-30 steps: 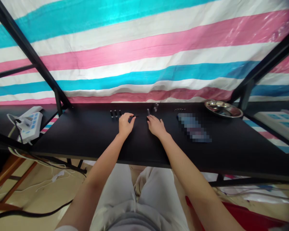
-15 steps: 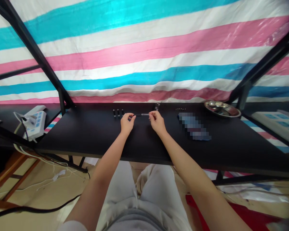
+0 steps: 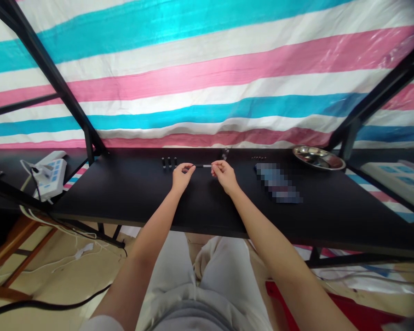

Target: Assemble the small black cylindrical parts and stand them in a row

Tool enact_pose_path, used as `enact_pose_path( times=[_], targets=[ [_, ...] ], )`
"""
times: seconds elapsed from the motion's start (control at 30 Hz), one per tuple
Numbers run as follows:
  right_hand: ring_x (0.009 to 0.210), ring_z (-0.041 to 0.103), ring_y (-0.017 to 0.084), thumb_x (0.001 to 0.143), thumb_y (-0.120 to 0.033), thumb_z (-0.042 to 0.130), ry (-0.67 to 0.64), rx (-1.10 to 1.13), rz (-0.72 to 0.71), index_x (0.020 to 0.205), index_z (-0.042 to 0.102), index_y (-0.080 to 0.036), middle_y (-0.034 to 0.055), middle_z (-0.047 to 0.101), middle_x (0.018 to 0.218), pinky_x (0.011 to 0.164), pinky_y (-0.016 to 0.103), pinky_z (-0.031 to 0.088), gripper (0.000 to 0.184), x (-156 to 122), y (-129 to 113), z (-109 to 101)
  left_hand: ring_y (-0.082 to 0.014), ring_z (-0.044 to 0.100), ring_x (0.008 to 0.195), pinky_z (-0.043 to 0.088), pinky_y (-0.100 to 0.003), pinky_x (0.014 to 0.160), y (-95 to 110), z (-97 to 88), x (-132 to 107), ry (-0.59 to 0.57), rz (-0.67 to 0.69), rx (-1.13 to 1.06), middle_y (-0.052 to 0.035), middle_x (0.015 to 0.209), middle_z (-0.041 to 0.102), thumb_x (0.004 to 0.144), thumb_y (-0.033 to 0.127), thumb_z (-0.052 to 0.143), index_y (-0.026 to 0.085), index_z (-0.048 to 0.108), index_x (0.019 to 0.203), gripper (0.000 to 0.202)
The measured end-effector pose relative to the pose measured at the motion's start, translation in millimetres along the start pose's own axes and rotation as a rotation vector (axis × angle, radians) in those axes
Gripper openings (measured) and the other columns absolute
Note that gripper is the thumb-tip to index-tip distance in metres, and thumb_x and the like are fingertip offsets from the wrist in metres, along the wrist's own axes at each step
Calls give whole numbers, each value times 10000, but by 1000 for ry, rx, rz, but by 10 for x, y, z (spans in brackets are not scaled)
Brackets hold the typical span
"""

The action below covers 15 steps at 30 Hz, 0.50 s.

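Over the far middle of the black table, a thin pen [image 3: 203, 166] lies level between my two hands. Its left stretch is black and its right stretch is pale. My left hand [image 3: 182, 177] pinches the black end between thumb and fingertips. The pale end is pinched by my right hand [image 3: 225, 177], whose fingers hide the tip. Three short dark cylinders with pale ends [image 3: 169, 162] stand in a row just beyond my left hand. Behind my right hand lie small clear pieces [image 3: 225, 152], too small to name.
A row of tiny bits [image 3: 258, 158] lies right of my hands, above a blurred-out blue item [image 3: 278, 184]. A shiny metal dish [image 3: 319, 158] sits at the back right. Power strips [image 3: 53, 179] with cables are at the left. Black frame posts [image 3: 69, 101] rise at both sides.
My right hand has shifted slightly left, closer to my left hand. Less of the pen's pale part shows between them. Both hands keep their pinch.
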State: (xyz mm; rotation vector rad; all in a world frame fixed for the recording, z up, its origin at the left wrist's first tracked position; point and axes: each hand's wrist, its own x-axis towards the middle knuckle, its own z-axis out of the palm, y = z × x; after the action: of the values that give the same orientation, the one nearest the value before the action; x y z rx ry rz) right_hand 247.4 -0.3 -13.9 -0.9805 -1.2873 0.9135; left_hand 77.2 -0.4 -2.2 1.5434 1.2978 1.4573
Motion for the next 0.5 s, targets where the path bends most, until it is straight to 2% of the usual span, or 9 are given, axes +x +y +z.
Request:
enact_pose_path(
  times=[0.17, 0.3, 0.5],
  targets=[
    [533, 468, 88, 673, -504, 644, -62, 119, 105, 825, 537, -206, -39, 527, 609, 526, 245, 376, 351, -37, -65, 35, -90, 520, 608, 443, -242, 633, 11, 19, -24, -127, -51, -142, -30, 742, 636, 654, 361, 681, 144, 655, 804, 265],
    [535, 464, 89, 634, -503, 676, -78, 195, 157, 814, 537, -206, -41, 520, 607, 523, 245, 363, 374, -38, -63, 52, -85, 513, 597, 437, -235, 613, 33, 33, -33, -125, -89, -199, -26, 720, 628, 629, 380, 699, 140, 651, 804, 300],
    [527, 464, 83, 620, -494, 699, -100, 234, 174, 802, 547, -200, -45, 530, 591, 522, 240, 355, 378, -48, -70, 59, -93, 537, 627, 449, -252, 667, 56, 46, -49, -113, -73, -198, -35, 739, 637, 629, 363, 703, 132, 656, 795, 289]
  ],
)
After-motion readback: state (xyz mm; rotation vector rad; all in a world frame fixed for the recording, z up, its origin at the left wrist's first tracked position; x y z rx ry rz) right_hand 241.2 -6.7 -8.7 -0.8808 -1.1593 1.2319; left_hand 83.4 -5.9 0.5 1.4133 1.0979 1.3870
